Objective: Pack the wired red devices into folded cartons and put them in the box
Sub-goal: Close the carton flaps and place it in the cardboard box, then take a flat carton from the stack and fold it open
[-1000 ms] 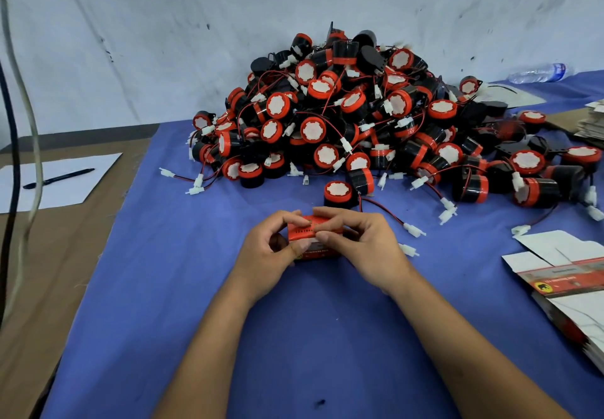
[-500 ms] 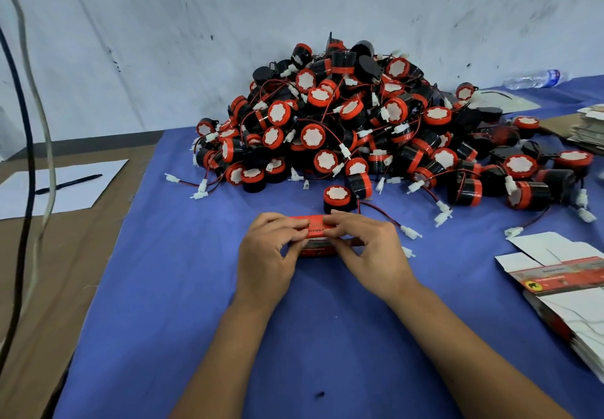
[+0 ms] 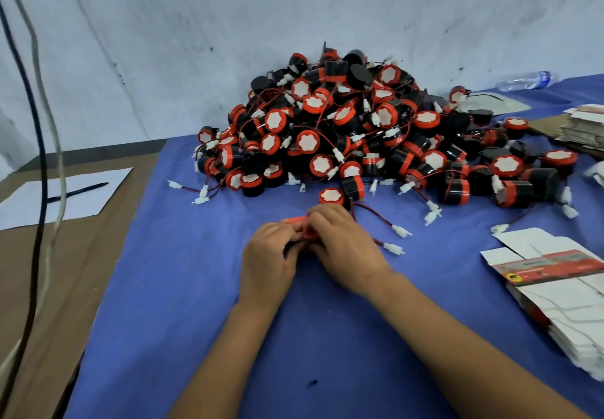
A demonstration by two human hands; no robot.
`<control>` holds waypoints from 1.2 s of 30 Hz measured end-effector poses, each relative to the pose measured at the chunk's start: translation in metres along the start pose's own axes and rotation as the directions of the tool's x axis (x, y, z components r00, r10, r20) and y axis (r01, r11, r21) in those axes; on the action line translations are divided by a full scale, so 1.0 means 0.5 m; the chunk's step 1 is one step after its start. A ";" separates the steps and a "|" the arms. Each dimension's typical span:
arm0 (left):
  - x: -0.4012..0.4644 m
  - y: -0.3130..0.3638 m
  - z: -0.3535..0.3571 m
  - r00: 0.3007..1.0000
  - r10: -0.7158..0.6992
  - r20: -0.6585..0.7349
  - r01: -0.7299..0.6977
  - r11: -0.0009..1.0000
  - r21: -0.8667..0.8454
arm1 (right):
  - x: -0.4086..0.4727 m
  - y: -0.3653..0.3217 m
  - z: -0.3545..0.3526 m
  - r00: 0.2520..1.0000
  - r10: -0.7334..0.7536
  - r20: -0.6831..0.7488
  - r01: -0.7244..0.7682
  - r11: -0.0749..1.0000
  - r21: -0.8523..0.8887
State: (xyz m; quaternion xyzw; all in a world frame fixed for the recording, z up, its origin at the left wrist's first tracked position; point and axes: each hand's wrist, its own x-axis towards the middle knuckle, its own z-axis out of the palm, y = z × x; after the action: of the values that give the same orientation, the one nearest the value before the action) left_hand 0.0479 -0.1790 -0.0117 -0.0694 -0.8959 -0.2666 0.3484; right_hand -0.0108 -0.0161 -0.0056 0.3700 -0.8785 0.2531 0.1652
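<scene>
A small red carton (image 3: 299, 222) sits on the blue cloth (image 3: 183, 288), held between both hands and mostly hidden by them. My left hand (image 3: 268, 258) grips its left end with curled fingers. My right hand (image 3: 343, 242) covers its top and right side, fingers curled over it. Just behind the hands lies a single red-and-black device (image 3: 331, 196) with a red wire and white plug (image 3: 400, 231). A big heap of the same wired devices (image 3: 343, 131) rises against the wall.
A stack of flat unfolded cartons (image 3: 562, 291) lies at the right edge. More flat cartons (image 3: 581, 128) sit at the far right. A water bottle (image 3: 526, 80) lies by the wall. On the left are white paper (image 3: 94, 193), a pen (image 3: 78, 191) and hanging cables (image 3: 39, 157).
The hands have closed further over the red carton, the right hand sliding left across its top. The camera view has shifted slightly.
</scene>
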 end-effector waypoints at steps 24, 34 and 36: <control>0.038 0.850 0.281 0.683 0.373 0.628 0.369 0.566 -0.737 | -0.570 0.062 -0.802 0.136 0.961 -0.240 -0.986 0.109 -0.124; 0.043 0.826 0.297 0.555 0.406 0.726 0.561 0.462 -0.687 | -0.529 0.104 -0.737 0.156 0.987 0.032 -0.929 0.157 -0.336; 0.043 0.825 0.300 0.558 0.402 0.726 0.559 0.465 -0.687 | -0.521 0.097 -0.735 0.165 0.984 -0.072 -0.942 0.135 -0.307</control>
State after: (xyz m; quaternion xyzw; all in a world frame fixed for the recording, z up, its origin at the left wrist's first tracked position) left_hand 0.0717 0.2484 0.0871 -0.3043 -0.6719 -0.6388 -0.2188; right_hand 0.1664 0.3689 0.1544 -0.2916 -0.9443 0.1439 -0.0507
